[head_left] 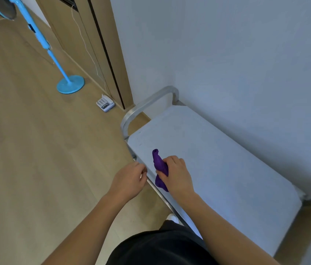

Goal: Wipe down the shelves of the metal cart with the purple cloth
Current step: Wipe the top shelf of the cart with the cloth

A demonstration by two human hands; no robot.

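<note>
The metal cart (227,169) stands against the white wall, its flat top shelf facing me and a curved tube handle (147,104) at its far end. My right hand (177,175) grips the bunched purple cloth (158,163) on the near left part of the top shelf. The cloth sticks out above and below my fingers. My left hand (130,178) hovers just left of the shelf's front edge, fingers loosely curled and holding nothing. The lower shelves are hidden under the top one.
A blue standing fan (70,85) rises from the wooden floor at the upper left. A white desk phone (105,105) lies on the floor by the wooden door frame, with a thin cord running up. The wall hems the cart on the right.
</note>
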